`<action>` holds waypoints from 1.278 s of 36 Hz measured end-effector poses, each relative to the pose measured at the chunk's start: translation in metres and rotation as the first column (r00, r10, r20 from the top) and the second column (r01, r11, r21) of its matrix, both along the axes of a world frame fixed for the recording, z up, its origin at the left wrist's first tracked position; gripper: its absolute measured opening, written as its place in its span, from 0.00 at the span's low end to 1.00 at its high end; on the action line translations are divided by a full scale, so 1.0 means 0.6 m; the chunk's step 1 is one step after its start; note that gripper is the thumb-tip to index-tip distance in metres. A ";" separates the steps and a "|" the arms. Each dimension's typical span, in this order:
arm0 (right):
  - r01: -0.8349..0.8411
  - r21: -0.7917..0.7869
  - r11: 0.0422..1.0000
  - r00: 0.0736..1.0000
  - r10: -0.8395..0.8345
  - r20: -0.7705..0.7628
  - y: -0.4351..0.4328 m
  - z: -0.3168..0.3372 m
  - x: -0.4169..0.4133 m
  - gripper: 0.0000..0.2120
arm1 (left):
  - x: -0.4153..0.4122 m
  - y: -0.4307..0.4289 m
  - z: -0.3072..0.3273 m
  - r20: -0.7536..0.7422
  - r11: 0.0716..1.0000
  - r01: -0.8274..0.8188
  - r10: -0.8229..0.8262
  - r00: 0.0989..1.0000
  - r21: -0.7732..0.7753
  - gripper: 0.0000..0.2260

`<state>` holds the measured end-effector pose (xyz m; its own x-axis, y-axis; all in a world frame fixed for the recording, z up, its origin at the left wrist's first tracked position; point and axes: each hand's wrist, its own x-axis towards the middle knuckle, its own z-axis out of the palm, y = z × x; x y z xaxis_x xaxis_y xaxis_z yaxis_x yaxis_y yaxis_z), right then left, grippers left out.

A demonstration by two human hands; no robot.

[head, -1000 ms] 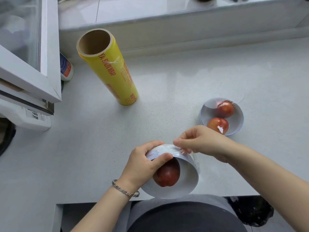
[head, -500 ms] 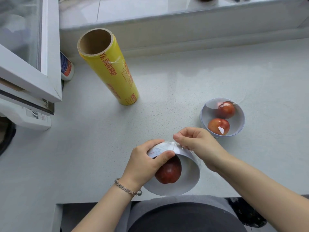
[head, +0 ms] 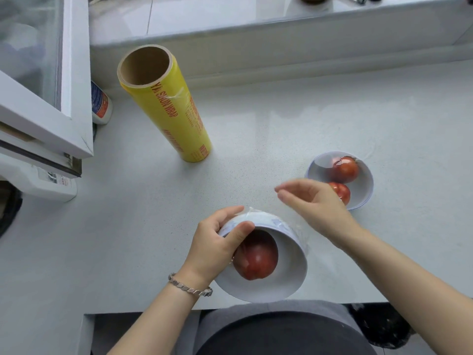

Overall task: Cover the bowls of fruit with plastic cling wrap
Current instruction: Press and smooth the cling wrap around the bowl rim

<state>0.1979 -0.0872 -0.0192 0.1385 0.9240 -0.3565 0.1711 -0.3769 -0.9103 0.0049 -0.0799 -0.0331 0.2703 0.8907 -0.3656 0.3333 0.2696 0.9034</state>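
Observation:
A white bowl is tilted toward me at the counter's front edge, with a dark red fruit inside and clear cling wrap stretched over its mouth. My left hand grips the bowl's far rim, thumb pressed on the wrap. Just above and right of the bowl, my right hand hovers with loosely bent fingers, holding nothing I can see. Behind it sits a second white bowl with two red fruits, film over its top. The yellow cling wrap roll stands upright at the back left.
A white window frame juts over the counter on the left, with a small white bottle behind it. A raised ledge runs along the back. The white counter lies bare between the roll and the bowls.
My right hand has let go of the wrap at the bowl's far rim and lifted up and to the right. My left hand keeps its grip on the tilted bowl.

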 end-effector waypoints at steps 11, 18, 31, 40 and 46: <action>-0.492 0.133 0.860 0.870 0.486 0.080 -0.020 0.013 -0.038 0.21 | -0.002 0.005 -0.005 0.078 1.000 -0.021 0.021 0.997 -0.003 0.42; -0.468 -0.047 0.883 0.881 0.462 -0.104 -0.014 -0.004 -0.001 0.28 | -0.001 0.006 -0.003 0.110 0.997 -0.066 0.069 0.991 -0.037 0.37; -0.182 -0.029 0.983 0.913 0.158 -0.377 -0.035 -0.023 0.019 0.12 | 0.005 0.025 0.005 0.203 0.980 -0.098 0.132 0.970 -0.172 0.20; -0.216 -0.109 0.970 0.946 0.180 -0.268 -0.027 -0.009 0.012 0.22 | 0.006 0.037 0.000 0.157 0.993 0.061 -0.045 0.987 -0.100 0.30; -0.198 -0.153 0.968 0.974 0.178 -0.137 0.001 0.025 0.005 0.15 | 0.005 0.021 -0.013 0.137 0.999 -0.027 0.031 0.990 -0.030 0.22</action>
